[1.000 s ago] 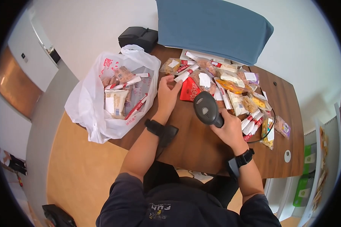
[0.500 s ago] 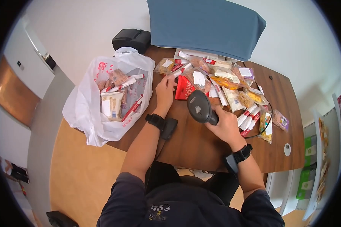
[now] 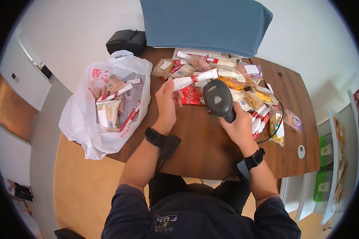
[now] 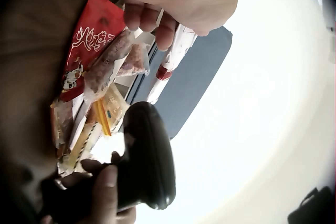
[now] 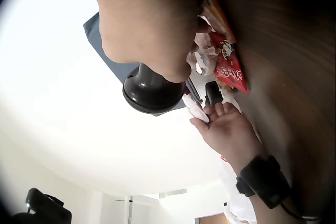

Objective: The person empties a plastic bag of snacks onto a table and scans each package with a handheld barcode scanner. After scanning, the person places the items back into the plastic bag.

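Note:
My left hand pinches one end of a slim white-and-red stick packet, raised above the table and pointing right. In the left wrist view, the fingers curl at the near end of this packet. My right hand grips the handle of a black barcode scanner, its head close to the packet's free end. A red snack pouch lies behind the left hand, partly covered by it. More bagged snacks are heaped beyond both hands.
A white plastic bag stands open at left with several packets inside. A black boxy device sits at the back left beside a blue-grey cloth-covered panel. The scanner's cable loops at right near a purple-labelled packet.
The left hand has picked up the stick packet from the pile and lifted it nearer the scanner. The right hand keeps its grip on the scanner. The head view has shifted a little.

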Motion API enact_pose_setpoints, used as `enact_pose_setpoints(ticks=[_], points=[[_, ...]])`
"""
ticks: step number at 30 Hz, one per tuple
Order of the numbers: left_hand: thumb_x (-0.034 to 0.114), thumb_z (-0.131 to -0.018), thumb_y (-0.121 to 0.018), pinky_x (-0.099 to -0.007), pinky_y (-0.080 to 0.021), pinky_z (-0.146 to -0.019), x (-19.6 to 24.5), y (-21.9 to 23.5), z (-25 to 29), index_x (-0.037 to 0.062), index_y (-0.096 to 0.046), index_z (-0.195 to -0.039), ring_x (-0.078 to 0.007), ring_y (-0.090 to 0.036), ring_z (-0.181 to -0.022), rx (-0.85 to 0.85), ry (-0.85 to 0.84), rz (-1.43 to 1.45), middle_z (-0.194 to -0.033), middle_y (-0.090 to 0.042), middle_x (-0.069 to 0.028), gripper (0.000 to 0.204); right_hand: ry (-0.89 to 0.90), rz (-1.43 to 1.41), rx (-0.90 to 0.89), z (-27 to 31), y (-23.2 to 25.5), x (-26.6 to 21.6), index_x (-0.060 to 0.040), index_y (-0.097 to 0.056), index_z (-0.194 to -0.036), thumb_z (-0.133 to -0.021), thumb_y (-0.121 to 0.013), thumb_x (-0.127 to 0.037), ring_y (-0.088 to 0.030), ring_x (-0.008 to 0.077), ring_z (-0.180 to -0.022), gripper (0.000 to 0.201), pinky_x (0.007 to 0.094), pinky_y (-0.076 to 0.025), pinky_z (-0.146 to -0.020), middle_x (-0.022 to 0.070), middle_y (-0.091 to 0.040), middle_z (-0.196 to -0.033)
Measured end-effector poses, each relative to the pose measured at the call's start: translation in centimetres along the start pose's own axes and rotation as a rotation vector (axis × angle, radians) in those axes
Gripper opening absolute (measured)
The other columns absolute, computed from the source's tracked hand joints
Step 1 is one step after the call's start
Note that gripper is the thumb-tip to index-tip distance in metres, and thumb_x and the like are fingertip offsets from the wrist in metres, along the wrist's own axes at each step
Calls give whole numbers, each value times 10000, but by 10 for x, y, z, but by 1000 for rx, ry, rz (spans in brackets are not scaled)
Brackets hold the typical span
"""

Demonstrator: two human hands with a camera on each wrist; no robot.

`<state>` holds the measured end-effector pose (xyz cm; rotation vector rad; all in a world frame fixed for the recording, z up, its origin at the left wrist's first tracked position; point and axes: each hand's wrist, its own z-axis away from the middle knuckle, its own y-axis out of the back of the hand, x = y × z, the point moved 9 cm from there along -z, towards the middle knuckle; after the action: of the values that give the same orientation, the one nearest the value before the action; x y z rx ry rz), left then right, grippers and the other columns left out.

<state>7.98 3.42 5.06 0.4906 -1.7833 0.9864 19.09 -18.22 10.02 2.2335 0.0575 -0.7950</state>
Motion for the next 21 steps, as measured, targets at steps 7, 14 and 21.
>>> enact_pose_setpoints(ticks=[7, 14, 21], points=[[419, -1031, -467, -203, -371, -405, -4, -11, 4, 22, -637, -959, -63, -476, -454, -55, -12, -36, -633, -577, -23, 437, -23, 27, -19, 1, -1, 2, -36, -608, -1034, -742, -769, -224, -687, 354, -699, 383, 415, -552, -622, 190, -682, -760], [426, -1029, -470, -200, -374, -407, -3, -11, 5, 31, -640, -955, -61, -480, -458, -52, -7, -33, -634, -584, -24, 437, -32, 37, -43, 1, -5, 1, -36, -602, -1027, -738, -768, -226, -686, 355, -699, 383, 418, -553, -625, 190, -681, -759], [411, -1031, -471, -200, -374, -407, -4, -10, 4, 29, -639, -960, -61, -480, -457, -47, -6, -10, -632, -585, -21, 424, -39, 35, -13, 1, -1, 1, -36, -607, -1032, -737, -770, -229, -685, 366, -717, 389, 424, -549, -632, 198, -681, -765]])
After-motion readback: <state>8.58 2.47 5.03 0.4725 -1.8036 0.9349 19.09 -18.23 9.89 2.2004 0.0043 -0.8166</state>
